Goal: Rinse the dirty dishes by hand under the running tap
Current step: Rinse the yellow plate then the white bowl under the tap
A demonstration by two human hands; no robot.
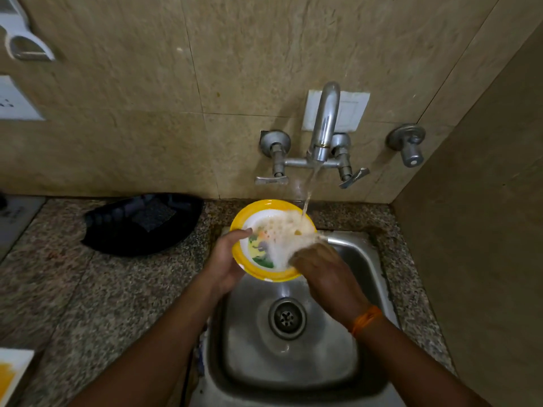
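Both of my forearms reach forward over the steel sink (364, 259). My left hand (226, 259) grips the yellow-rimmed plate (252, 210) at its left edge, thumb lying across the rim and fingers curled behind it, so the plate stands tilted toward me above the far end of the basin. My right hand (320, 265) rests on the plate's lower right part, palm down, fingertips pressed against the wet face; water and blur hide how far the fingers are spread, so I cannot tell that. An orange thread band (367, 318) circles my right wrist.

Water runs from the curved spout of the wall tap (324, 124) and strikes the upper right of the plate, sheeting across its white middle and over a coloured picture printed there. The drain (287, 318) sits in the basin floor below my hands.

The sink is set into a speckled granite counter (88, 289). A black tray (141, 224) with a dark scrub pad in it lies on the counter to the left, near the wall. Beige tiles (117, 113) cover the wall behind, with a second small valve (408, 145) to the right of the tap and a white fitting at the upper left. At the lower left corner a white and yellow item is cut off by the frame edge.
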